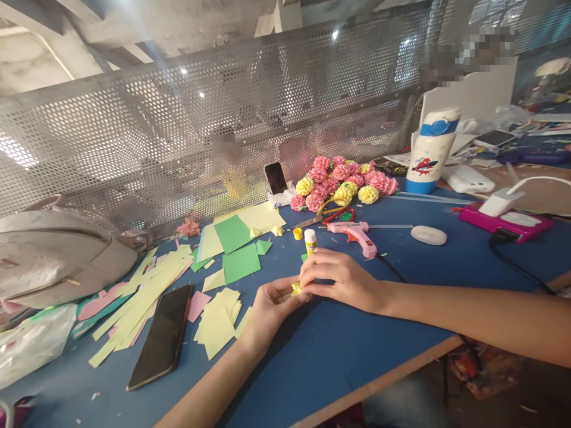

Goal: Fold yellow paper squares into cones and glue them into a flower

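Between my two hands is a small folded piece of yellow paper (296,289), partly hidden by the fingers. My left hand (277,302) pinches it from the left, with thumb and fingers closed. From the right, my right hand (335,274) has its fingertips closed on the same piece. Just behind the hands stands an uncapped glue stick (310,239), its yellow cap (298,234) beside it. A pink hot glue gun (352,232) lies to the right, and scissors (312,220) rest behind it.
Paper flowers (341,178) are heaped at the back. Green sheets (241,263), yellow squares (218,321) and a phone (163,336) lie to the left, near a bag (66,249). At right are a bottle (432,151), a white oval object (429,235) and a power strip (504,221).
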Motion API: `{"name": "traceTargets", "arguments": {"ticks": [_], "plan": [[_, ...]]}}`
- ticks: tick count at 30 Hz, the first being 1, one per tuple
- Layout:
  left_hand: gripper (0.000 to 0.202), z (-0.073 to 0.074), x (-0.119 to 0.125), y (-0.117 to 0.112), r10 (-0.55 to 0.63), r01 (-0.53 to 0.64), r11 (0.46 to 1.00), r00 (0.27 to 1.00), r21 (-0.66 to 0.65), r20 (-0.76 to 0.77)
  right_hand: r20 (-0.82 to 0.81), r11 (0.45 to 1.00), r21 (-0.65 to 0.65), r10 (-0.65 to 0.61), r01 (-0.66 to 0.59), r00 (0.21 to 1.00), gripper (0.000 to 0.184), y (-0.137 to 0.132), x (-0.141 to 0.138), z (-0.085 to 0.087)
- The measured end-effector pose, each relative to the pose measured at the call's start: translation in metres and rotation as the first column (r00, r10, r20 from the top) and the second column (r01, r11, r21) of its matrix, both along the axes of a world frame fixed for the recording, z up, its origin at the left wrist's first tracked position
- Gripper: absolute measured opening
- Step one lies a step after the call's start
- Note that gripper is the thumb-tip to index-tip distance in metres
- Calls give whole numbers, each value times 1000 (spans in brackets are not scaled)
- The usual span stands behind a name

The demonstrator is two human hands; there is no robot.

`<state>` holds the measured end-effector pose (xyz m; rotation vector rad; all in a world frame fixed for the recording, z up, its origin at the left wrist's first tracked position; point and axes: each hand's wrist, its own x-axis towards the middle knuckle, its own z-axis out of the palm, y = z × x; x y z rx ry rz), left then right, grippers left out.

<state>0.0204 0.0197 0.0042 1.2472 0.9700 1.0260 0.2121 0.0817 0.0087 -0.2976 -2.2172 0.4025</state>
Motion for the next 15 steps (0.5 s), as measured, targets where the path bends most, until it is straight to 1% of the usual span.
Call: {"name": "traceTargets", "arguments": {"ticks": [6, 12, 15], "plan": [[35, -3, -1, 1, -12, 12, 1000, 1000, 11, 24, -78, 999, -18, 27, -28, 997, 8, -2, -2, 1], [38, -2, -1, 0, -15, 15, 1000, 999, -1, 29, -117, 992, -109, 45, -58, 992, 17, -3, -6, 0], [36, -2, -1, 1, -9, 8, 1000, 999, 3, 33, -117, 987, -143, 56, -73, 992, 17, -2, -6, -1]]}}
